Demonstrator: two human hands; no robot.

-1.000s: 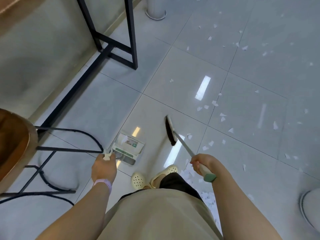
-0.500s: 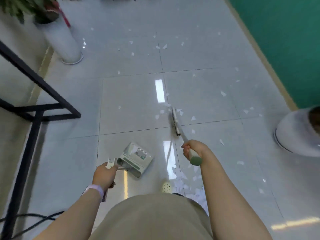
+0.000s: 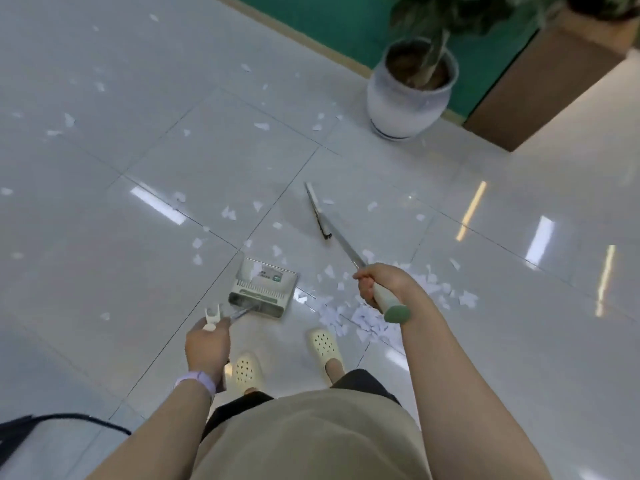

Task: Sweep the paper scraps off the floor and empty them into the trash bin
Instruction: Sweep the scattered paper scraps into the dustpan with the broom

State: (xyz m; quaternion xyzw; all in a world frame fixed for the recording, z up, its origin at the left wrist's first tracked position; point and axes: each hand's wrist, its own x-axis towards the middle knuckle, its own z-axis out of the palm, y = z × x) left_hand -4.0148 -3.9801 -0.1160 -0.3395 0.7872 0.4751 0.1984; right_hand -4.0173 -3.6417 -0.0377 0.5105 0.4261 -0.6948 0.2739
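Both arms reach forward: left hand (image 3: 207,344) at 7 o'clock and right hand (image 3: 379,284) at 4 o'clock, each with fingers curled round a handle.

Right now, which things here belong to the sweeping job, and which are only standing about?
For the job:
broom, held by the right hand
dustpan, its handle held by the left hand
scraps, piled by the right foot and scattered over the floor

Not part of it:
plant pot
brown cabinet
black cable
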